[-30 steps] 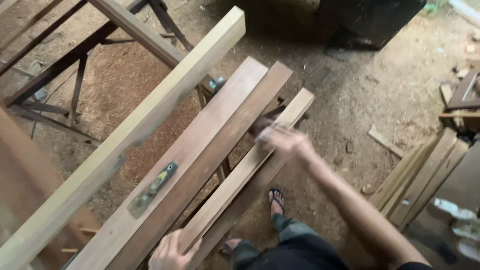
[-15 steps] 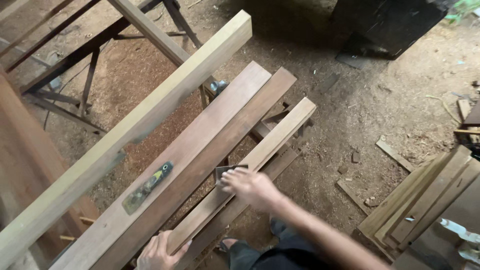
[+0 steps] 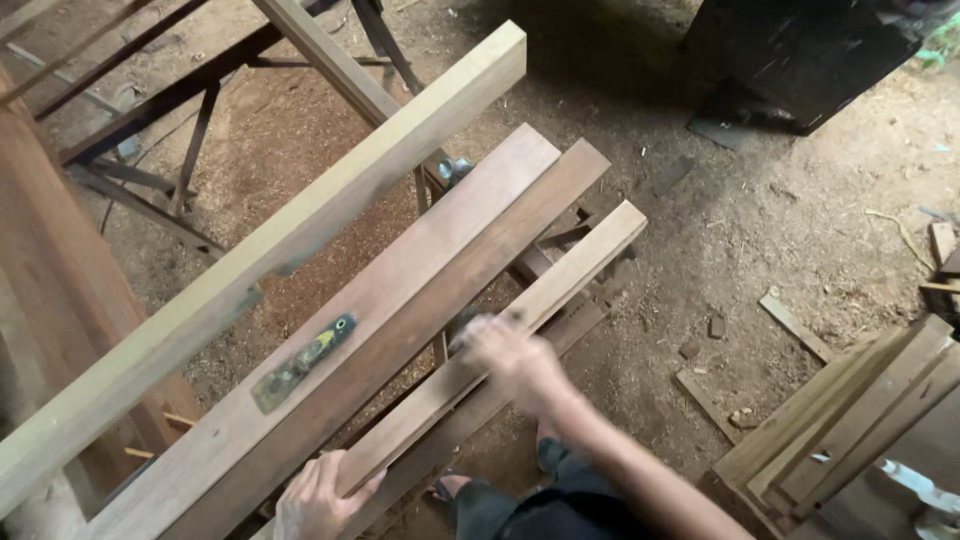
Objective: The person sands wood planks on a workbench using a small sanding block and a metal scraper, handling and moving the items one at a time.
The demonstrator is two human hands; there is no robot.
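Your left hand (image 3: pixel 318 497) grips the near end of the narrow pale wooden strip (image 3: pixel 500 345), fingers clamped round its edge, seemingly to pin it while the other hand works. Your right hand (image 3: pixel 510 355) presses on the strip's top face about midway along; it is blurred, so you cannot tell whether its fingers are closed on something small or simply flat on the wood. The strip lies slanted across a dark metal trestle frame (image 3: pixel 200 120), just beside two wide reddish-brown planks (image 3: pixel 420 290) that share the same support. A small yellow-and-grey hand tool (image 3: pixel 300 362) rests on the wider plank, within reach. A long pale square timber beam (image 3: pixel 300 230) runs parallel to them, above the sawdust-covered dirt floor (image 3: pixel 760 230).
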